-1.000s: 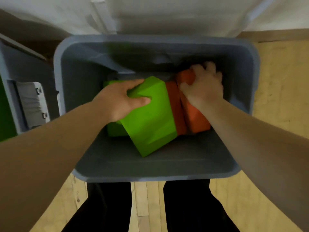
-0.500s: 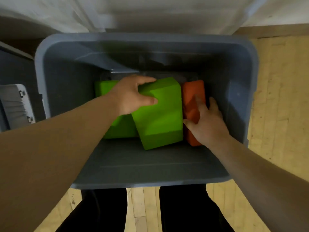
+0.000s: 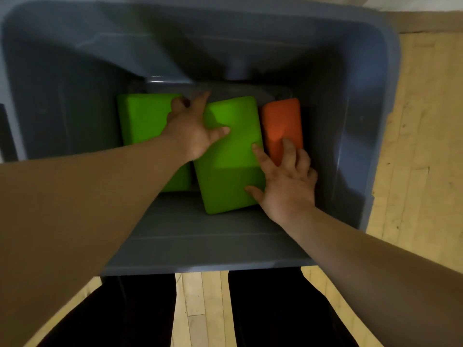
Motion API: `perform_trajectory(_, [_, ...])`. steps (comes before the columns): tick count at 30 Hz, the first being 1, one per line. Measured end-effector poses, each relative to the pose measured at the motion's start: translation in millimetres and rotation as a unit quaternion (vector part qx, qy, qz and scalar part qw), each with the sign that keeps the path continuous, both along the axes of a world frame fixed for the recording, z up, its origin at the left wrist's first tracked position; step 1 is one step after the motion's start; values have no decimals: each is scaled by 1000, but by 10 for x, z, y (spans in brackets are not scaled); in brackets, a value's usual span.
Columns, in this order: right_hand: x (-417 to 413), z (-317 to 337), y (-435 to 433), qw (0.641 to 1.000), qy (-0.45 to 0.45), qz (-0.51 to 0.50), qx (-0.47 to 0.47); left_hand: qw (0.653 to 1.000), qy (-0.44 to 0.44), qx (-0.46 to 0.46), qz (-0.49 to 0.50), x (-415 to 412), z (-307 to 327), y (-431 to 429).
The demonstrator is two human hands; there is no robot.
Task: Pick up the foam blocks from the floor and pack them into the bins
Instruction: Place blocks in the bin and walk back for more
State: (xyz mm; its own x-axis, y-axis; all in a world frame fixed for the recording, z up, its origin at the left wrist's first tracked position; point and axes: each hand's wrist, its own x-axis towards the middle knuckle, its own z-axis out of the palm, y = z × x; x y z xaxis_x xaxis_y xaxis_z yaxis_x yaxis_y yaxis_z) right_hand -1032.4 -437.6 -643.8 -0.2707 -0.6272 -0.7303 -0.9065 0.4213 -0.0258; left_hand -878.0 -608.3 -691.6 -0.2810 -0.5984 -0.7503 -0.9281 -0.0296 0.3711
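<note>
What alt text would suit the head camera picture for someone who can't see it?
Looking down into a grey bin, a person's open left hand rests across two green blocks while the open right hand touches the middle green block and an orange block beside it. The bin stands on a wooden floor.

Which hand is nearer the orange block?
Right. The right hand touches the orange block at its near end with a finger. The left hand presses on the middle green block and left green block, apart from the orange one.
</note>
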Motion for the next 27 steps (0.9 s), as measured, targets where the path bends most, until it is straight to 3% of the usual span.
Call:
perform_trajectory(4, [85,194,-117,999,-2,-6,54,998,-31,33,-31,123,447,197])
perform_trajectory(8, [181,817,-347,998,-27,-38,53,995,-71,19,-72,521,1314,431])
perform_trajectory(12, [399,2010,-634,999,-33,-42,8,989,-87,-19,-120,930,2592,310])
perform_trajectory(21, [940,5484,-812,992,-47,-91,-67,955,-38,-194,-220,1536,6060,-143])
perform_trajectory(27, [1068,6282,-601,987,-12,-86,-137,946,-19,-243,-214,1715,6973,-122])
